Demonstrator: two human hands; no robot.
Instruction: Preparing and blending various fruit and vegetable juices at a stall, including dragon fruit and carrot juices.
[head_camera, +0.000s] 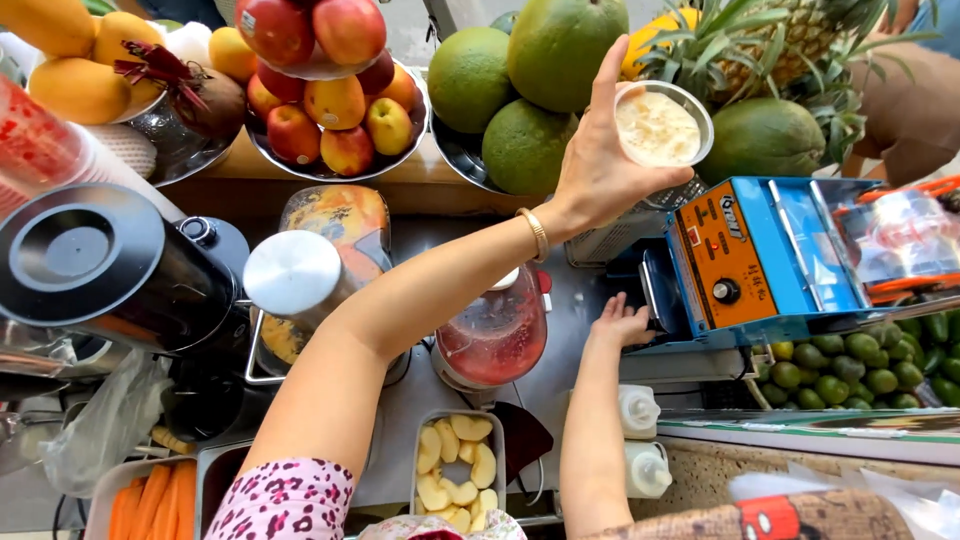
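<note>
Left hand (600, 170): raised above the blue sealing machine (760, 260), fingers wrapped round a clear plastic cup (662, 124), index finger pointing up along its side.
Cup: holds a pale, creamy drink; sits above and to the left of the sealing machine, in front of the green melons (520, 90) and the pineapple (770, 40).
Wrist: a gold bangle (538, 234) circles the left wrist.
Right hand (620, 325): low at the left edge of the sealing machine, fingers spread and resting flat against its base, holding nothing.
Blender jar (493, 335): left of the sealing machine, with red juice inside.
Apple slices (457, 475): in a small metal tray, below the blender jar.
Squeeze bottles (640, 440): two white ones, below the sealing machine's left corner.
Small green fruit (860, 370): piled just under the sealing machine on its right.
Apples (330, 90): stacked in metal bowls, far left of the machine.
Carrot sticks (150, 500): bottom left, well apart from the machine.
</note>
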